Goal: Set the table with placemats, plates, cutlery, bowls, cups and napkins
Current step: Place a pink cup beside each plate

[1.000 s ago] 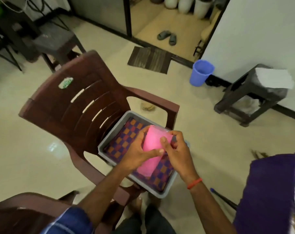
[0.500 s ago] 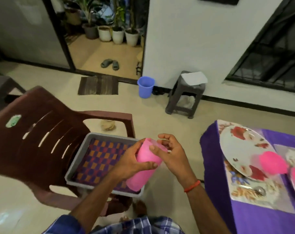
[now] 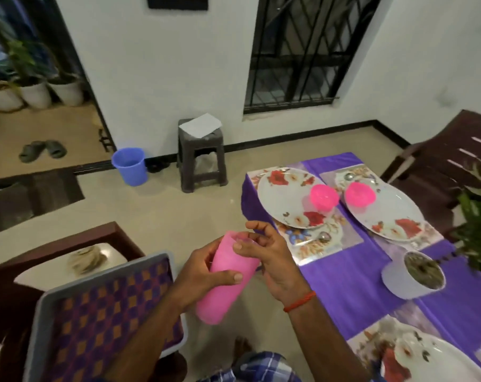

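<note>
Cup [image 3: 226, 296] carried rightward, left grip [image 3: 199, 271] mid-body, right grip [image 3: 273, 260] at rim

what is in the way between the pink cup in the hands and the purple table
Nothing visible. The pink plastic cup, held by the left hand and right hand, hangs over floor beside the purple-clothed table; only open air lies between. The nearest floral placemat carries a flowered plate and pink bowl.

Orange-red thread band [image 3: 300, 300] on right wrist; blue checked garment [image 3: 251, 366]
</note>
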`<state>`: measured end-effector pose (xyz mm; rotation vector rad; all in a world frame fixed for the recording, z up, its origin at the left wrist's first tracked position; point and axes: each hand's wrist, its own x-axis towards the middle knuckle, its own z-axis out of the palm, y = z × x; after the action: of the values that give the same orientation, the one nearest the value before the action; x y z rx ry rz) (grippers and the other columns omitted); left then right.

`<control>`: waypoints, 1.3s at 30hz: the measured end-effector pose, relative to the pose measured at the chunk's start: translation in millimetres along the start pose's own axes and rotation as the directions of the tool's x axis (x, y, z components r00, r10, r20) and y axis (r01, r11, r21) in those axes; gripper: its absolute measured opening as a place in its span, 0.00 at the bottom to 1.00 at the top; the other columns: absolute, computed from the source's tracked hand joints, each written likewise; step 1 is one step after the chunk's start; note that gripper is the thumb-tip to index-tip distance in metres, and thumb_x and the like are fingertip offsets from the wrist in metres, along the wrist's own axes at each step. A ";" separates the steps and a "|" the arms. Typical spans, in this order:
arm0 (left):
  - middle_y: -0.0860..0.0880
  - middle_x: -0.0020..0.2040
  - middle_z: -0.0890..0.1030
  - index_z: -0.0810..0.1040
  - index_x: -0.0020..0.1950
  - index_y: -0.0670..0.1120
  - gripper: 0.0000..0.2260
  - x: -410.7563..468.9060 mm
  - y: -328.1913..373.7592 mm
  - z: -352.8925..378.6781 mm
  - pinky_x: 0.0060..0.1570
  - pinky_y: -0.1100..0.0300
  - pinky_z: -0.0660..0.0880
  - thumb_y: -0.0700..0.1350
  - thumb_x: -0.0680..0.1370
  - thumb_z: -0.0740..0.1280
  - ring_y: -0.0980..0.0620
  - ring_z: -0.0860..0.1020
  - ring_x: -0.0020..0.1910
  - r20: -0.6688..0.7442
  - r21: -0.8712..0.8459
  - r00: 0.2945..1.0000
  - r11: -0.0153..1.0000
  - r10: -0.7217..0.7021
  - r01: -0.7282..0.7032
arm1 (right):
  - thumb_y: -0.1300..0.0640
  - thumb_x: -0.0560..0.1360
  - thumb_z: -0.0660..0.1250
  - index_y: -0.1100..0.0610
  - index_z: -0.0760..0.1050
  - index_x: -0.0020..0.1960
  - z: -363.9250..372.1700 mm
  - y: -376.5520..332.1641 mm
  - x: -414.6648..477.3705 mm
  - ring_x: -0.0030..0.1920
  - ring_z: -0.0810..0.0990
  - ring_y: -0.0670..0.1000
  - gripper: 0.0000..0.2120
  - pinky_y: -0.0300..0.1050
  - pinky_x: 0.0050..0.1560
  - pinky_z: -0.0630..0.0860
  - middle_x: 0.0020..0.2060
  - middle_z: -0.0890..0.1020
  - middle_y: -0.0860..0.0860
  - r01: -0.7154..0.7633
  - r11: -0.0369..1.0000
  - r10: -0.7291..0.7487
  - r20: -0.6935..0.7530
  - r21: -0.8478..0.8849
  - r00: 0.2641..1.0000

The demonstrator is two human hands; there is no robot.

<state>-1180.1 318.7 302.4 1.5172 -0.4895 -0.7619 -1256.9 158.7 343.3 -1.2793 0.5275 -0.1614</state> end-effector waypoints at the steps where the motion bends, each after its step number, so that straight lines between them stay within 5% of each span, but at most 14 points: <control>1: 0.49 0.58 0.85 0.77 0.69 0.55 0.35 5.5 2.7 4.9 0.49 0.49 0.83 0.53 0.62 0.82 0.44 0.84 0.55 0.018 0.005 1.000 1.000 0.001 -0.001 | 0.52 0.53 0.84 0.52 0.75 0.61 -6.4 -0.5 0.3 0.58 0.83 0.57 0.38 0.48 0.47 0.79 0.56 0.85 0.54 0.007 1.000 -0.006 -0.025 0.024 1.000; 5: 0.48 0.59 0.85 0.77 0.69 0.54 0.40 29.3 11.6 26.0 0.49 0.50 0.82 0.58 0.59 0.84 0.44 0.84 0.55 0.093 0.016 0.996 1.000 -0.015 0.013 | 0.53 0.54 0.84 0.54 0.77 0.58 -33.9 -9.9 7.0 0.56 0.82 0.57 0.34 0.55 0.55 0.80 0.53 0.84 0.56 0.154 0.974 -0.118 -0.213 0.164 0.970; 7: 0.51 0.60 0.84 0.75 0.70 0.55 0.43 40.9 12.6 35.7 0.50 0.51 0.82 0.60 0.58 0.84 0.46 0.84 0.57 0.121 0.036 0.992 0.999 -0.021 0.016 | 0.51 0.57 0.83 0.54 0.77 0.56 -52.7 -26.8 11.6 0.51 0.82 0.53 0.30 0.49 0.48 0.80 0.49 0.83 0.54 0.236 0.954 -0.166 -0.332 0.184 0.929; 13: 0.59 0.61 0.82 0.72 0.72 0.59 0.44 80.3 21.2 56.5 0.48 0.55 0.83 0.56 0.58 0.83 0.53 0.81 0.60 0.098 0.071 0.995 0.997 0.018 -0.025 | 0.50 0.64 0.81 0.51 0.76 0.60 -140.6 -66.8 35.6 0.55 0.81 0.51 0.27 0.39 0.48 0.79 0.56 0.83 0.55 0.339 0.941 -0.295 -0.522 -0.012 0.800; 23: 0.64 0.57 0.80 0.72 0.69 0.61 0.41 161.2 23.6 79.0 0.45 0.54 0.84 0.53 0.59 0.84 0.48 0.80 0.58 -0.018 0.161 0.999 0.986 0.050 -0.046 | 0.58 0.64 0.83 0.46 0.71 0.64 -266.1 -49.9 102.4 0.64 0.74 0.52 0.34 0.54 0.61 0.77 0.63 0.75 0.48 0.128 0.930 -0.325 -0.606 -0.346 0.725; 29: 0.59 0.62 0.79 0.71 0.72 0.60 0.47 191.4 18.6 80.2 0.50 0.47 0.84 0.59 0.55 0.84 0.47 0.79 0.61 -0.052 0.201 0.997 0.978 0.059 -0.047 | 0.57 0.62 0.85 0.54 0.70 0.67 -313.1 -17.0 136.4 0.64 0.73 0.58 0.38 0.56 0.62 0.75 0.63 0.75 0.57 -0.072 0.815 -0.376 -0.619 -0.576 0.689; 39: 0.59 0.62 0.79 0.71 0.70 0.59 0.49 216.5 8.5 71.2 0.45 0.56 0.84 0.63 0.52 0.83 0.46 0.79 0.60 -0.063 0.257 0.997 0.966 0.039 -0.022 | 0.54 0.63 0.84 0.54 0.68 0.70 -330.8 18.3 161.3 0.65 0.72 0.57 0.41 0.59 0.63 0.75 0.66 0.74 0.56 -0.149 0.787 -0.326 -0.608 -0.599 0.724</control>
<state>-1081.2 114.9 275.8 1.7657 -0.5765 -0.6389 -1271.8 -187.6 218.0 -1.8984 1.2432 -0.6174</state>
